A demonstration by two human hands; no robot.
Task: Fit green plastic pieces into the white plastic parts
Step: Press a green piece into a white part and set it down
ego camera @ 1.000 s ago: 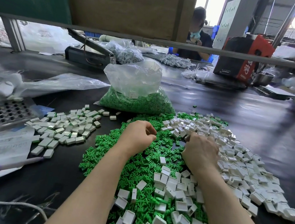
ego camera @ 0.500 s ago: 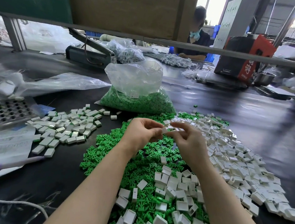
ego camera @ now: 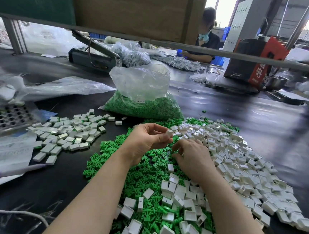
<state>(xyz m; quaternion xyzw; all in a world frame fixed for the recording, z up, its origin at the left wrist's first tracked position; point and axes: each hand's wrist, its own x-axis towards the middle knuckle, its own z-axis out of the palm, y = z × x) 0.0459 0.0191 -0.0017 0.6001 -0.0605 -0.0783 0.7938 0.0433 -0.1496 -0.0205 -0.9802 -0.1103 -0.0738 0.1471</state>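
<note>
Lying lowest in the frame, loose white plastic parts (ego camera: 166,232) sat scattered over green plastic pieces (ego camera: 141,173) on the dark tabletop (ego camera: 261,126); some shells showed an open cavity up, others a closed back, with no common heading.

Mid-frame, right hand (ego camera: 193,157) was down on the green heap, fingers (ego camera: 177,146) curled as if picking; whether a piece was held, could not tell. Just above and left of it, left hand (ego camera: 146,140) was lifted, thumb and fingertips pinching one white part (ego camera: 169,133) by its side walls. That shell looked slightly tilted; its long axis and the way its open face pointed were too small to read.

Handling judgement: both are light, stiff moulded plastic, smooth and apt to slip or flick away. Best hold on the shell is across its opposite outer walls, leaving the cavity free; the green piece by its edges.

Centre left lay a separate pile of white parts showing green (ego camera: 69,137), likely finished. Centre right, the big white heap (ego camera: 239,161). Upper centre, a clear bag of green pieces (ego camera: 143,104).
</note>
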